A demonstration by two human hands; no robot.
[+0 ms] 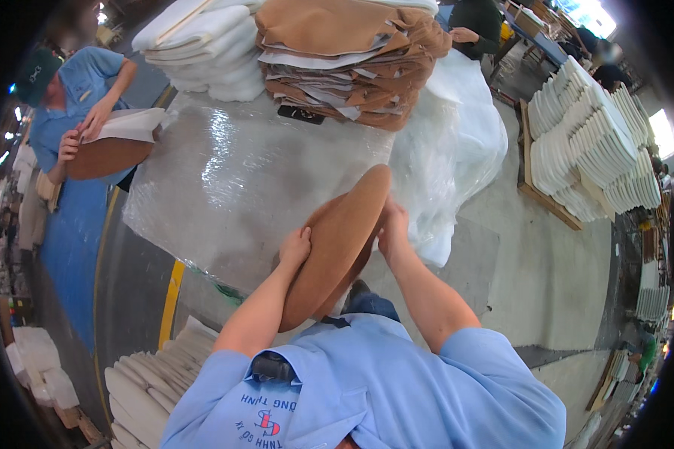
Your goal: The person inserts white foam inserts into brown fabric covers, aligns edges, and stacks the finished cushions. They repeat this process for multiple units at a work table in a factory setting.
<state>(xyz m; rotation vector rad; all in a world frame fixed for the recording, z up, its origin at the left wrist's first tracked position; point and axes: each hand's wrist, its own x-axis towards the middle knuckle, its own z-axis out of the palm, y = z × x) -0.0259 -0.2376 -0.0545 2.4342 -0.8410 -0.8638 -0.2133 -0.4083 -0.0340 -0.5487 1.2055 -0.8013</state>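
In front of my chest I hold a brown, leather-like cushion cover, tilted and curved, with a second fold of it showing along its right side. The fingers of my left hand close on its left edge. My right hand grips the opposite edge, its fingertips partly hidden behind the cover. Just beyond lies a large flat block wrapped in clear plastic. On it rest a tall pile of folded brown covers and, to the left, a stack of white pads.
At the left a co-worker in blue handles a brown cover with a white pad. White pads stand on a pallet at the right. More pads are stacked at lower left. A small dark flat object lies before the brown pile.
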